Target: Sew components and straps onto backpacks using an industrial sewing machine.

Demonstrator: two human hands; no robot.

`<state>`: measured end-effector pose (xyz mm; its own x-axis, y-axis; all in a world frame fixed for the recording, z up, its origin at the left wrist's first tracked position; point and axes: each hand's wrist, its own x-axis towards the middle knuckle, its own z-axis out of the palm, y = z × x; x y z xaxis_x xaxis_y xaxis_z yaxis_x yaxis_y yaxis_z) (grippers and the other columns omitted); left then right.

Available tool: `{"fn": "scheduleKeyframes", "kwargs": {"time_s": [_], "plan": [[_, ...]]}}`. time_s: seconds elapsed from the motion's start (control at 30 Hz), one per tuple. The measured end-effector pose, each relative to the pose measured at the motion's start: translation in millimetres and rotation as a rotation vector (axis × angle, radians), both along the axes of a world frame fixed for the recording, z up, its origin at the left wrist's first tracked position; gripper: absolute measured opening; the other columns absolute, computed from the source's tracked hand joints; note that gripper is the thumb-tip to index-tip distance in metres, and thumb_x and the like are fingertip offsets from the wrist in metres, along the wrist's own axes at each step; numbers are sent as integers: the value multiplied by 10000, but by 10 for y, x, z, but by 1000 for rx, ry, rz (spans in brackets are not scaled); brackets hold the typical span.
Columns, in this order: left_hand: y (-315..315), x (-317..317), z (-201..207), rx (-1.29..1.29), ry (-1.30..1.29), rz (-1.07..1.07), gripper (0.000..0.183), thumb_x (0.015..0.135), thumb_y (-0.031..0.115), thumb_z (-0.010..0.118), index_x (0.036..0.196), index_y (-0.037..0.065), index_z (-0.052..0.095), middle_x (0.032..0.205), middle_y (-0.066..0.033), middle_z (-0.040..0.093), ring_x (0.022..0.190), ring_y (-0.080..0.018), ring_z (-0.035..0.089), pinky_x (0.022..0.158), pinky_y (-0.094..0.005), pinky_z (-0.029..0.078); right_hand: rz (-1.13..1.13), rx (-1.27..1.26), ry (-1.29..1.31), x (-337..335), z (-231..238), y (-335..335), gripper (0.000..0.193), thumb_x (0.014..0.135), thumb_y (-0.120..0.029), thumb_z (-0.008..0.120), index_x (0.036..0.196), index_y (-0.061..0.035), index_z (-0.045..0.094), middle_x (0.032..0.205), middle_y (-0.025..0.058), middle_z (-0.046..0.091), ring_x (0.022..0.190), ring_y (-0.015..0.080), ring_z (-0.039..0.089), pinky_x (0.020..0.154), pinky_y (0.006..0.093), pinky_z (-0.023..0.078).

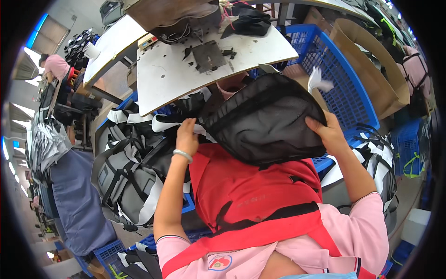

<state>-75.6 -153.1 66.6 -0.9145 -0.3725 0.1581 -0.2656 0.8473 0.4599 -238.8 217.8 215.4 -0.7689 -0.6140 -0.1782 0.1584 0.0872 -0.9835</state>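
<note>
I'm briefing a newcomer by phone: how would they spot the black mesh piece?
Start at the white worktable, top centre. Just below its right half, the right hand grips the black mesh piece by its right edge, above the red apron. Its dark, sheer surface sets it apart from the grey strapped bundle at left.

The black mesh piece [269,125], wrinkled, slants in the right hand [331,134]

White tabletop [169,81] | dark square plate [208,56] | scattered black scraps [227,52] | crumpled black fabric [251,23] toward far edge
</note>
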Motion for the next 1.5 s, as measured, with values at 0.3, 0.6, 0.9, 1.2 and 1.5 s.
{"fn": "scheduleKeyframes", "kwargs": {"time_s": [0.3, 0.6, 0.9, 1.2, 1.5], "plan": [[106, -163, 360, -137, -37, -279, 134, 776, 82, 589, 845, 60, 701, 810, -114, 668, 812, -292, 628, 801, -413, 417, -2, 178, 135, -817, 480, 323, 293, 923, -124, 606, 1178, 19, 592, 1062, 33, 652, 973, 97, 593, 845, 257, 479], [1172, -370, 1958, -33, 336, -749, 170, 669, 71, 697, 828, 44, 643, 723, -76, 605, 646, -258, 567, 620, -349, 434, 624, 188, 976, 255, 465, -562, 585, 815, -213, 719, 1316, -19, 486, 1296, 155, 548, 1230, 303, 496, 994, 403, 411], [623, -811, 2061, 328, 20, -442, 167, 791, 197, 706, 817, 32, 710, 735, -150, 646, 679, -334, 601, 628, -392, 459, 785, 220, 544, -560, 541, -1246, 284, 911, -250, 622, 1054, -7, 659, 891, 185, 665, 797, 224, 611, 772, 361, 479], [0, -1375, 1896, 75, 280, -217, 155, 809, 160, 688, 828, 7, 706, 681, -138, 653, 598, -277, 588, 657, -362, 441, 649, 303, 638, -1317, 454, -2021, 327, 895, -302, 632, 1066, -24, 661, 828, 121, 650, 785, 150, 562, 749, 328, 458], [-409, -1702, 1664, 432, 175, -67, 212, 839, 155, 667, 929, -35, 695, 657, -53, 621, 618, -110, 536, 582, -281, 427, 590, 337, 677, -1628, 337, -2421, 378, 859, -323, 655, 1063, -5, 665, 858, 126, 668, 803, 177, 590, 764, 325, 459]]}}
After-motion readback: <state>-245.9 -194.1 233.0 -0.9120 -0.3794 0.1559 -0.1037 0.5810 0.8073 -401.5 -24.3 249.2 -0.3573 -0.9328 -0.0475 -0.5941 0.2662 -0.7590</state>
